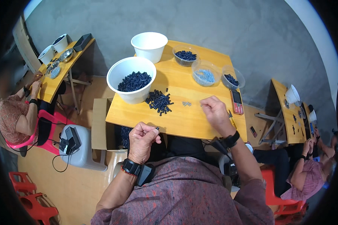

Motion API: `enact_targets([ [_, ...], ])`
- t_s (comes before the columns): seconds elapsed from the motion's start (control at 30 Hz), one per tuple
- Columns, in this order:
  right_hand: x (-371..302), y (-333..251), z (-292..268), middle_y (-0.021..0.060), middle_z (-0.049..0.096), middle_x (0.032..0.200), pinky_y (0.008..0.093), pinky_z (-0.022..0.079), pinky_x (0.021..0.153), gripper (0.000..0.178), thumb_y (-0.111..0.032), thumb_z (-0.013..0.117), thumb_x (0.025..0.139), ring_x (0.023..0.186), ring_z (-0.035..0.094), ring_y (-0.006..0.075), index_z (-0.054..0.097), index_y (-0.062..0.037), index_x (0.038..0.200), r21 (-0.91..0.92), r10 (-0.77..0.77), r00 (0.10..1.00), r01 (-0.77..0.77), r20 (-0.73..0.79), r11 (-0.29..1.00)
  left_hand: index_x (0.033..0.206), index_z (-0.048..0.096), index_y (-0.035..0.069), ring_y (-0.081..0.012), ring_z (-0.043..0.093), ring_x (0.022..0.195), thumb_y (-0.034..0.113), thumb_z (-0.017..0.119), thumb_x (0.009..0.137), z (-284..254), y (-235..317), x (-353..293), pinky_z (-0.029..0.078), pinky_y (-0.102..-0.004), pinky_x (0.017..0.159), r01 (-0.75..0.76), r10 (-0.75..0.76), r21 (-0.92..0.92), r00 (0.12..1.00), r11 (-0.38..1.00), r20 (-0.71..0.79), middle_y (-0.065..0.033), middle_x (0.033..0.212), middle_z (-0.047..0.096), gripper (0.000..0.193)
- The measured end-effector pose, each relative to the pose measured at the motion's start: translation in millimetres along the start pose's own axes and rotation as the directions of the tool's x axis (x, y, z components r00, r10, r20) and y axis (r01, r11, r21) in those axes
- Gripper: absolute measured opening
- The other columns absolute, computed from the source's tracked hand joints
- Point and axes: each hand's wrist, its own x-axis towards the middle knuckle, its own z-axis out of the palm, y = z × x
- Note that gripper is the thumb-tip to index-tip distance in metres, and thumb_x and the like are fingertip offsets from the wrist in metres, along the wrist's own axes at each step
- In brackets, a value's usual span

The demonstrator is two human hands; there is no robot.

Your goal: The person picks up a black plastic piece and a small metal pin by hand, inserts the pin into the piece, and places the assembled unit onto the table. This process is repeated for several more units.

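My left hand is closed at the table's near edge, a small dark cylindrical piece pinched between thumb and finger. Past it, a loose heap of the same dark pieces lies beside a white bucket filled with more of them. My right hand hovers over the table with thumb and forefinger pressed together; whatever they may hold is too small to make out. Just left of those fingertips is a little pile of small silvery metal parts.
Behind stand another white bucket, clear bowls of dark pieces and a clear bowl of small bluish parts. A red keypad phone and a yellow-handled tool lie right. A cardboard box stands left; people sit at both sides.
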Motion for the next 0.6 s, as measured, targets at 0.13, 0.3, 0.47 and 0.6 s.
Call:
enact_targets([
  [0.13, -9.2, 5.4, -15.7, 0.0202, 0.064, 0.091, 0.0392, 0.052, 0.074, 0.014, -0.003, 0.065, 0.082, 0.083, 0.064, 0.0363, 0.068, 0.0043, 0.093, -0.047, 0.224, 0.964, -0.220, 0.143, 0.974, 0.085, 0.057, 0.004, -0.0121, 0.065, 0.063, -0.003, 0.067, 0.087, 0.7, -1.0, -0.5, 0.057, -0.0267, 0.060, 0.016, -0.017, -0.030, 1.000, 0.999, -0.010, -0.0062, 0.078, 0.065, 0.013],
  [0.3, -14.1, 13.4, -8.6, 0.0206, 0.062, 0.087, 0.0422, 0.050, 0.076, 0.014, -0.006, 0.066, 0.081, 0.084, 0.062, 0.0372, 0.067, 0.0048, 0.089, -0.109, 0.218, 0.965, -0.203, 0.145, 0.973, 0.085, 0.056, 0.004, -0.0122, 0.065, 0.063, -0.002, 0.067, 0.088, -0.1, -0.7, -0.5, 0.057, -0.0267, 0.060, 0.012, -0.012, -0.017, 1.000, 1.000, -0.012, -0.0063, 0.078, 0.065, 0.013],
  [0.47, -12.6, 21.1, -5.7, 0.0207, 0.063, 0.084, 0.0437, 0.049, 0.075, 0.011, -0.007, 0.067, 0.081, 0.082, 0.062, 0.0373, 0.067, 0.0043, 0.084, -0.149, 0.191, 0.974, -0.172, 0.119, 0.974, 0.085, 0.056, 0.004, -0.0124, 0.065, 0.063, -0.002, 0.067, 0.088, -0.5, 0.0, 0.0, 0.057, -0.0270, 0.059, 0.005, -0.006, -0.017, 1.000, 1.000, -0.010, -0.0067, 0.078, 0.065, 0.012],
  [0.6, -10.3, 19.3, -6.1, 0.0213, 0.062, 0.082, 0.0448, 0.049, 0.074, 0.015, -0.010, 0.068, 0.082, 0.081, 0.061, 0.0378, 0.066, 0.0048, 0.082, -0.180, 0.225, 0.969, -0.204, 0.103, 0.962, 0.085, 0.056, 0.005, -0.0125, 0.065, 0.064, -0.002, 0.067, 0.088, -1.3, 0.0, -0.9, 0.057, -0.0274, 0.059, 0.016, -0.016, -0.015, 1.000, 1.000, -0.008, -0.0069, 0.079, 0.065, 0.012],
])
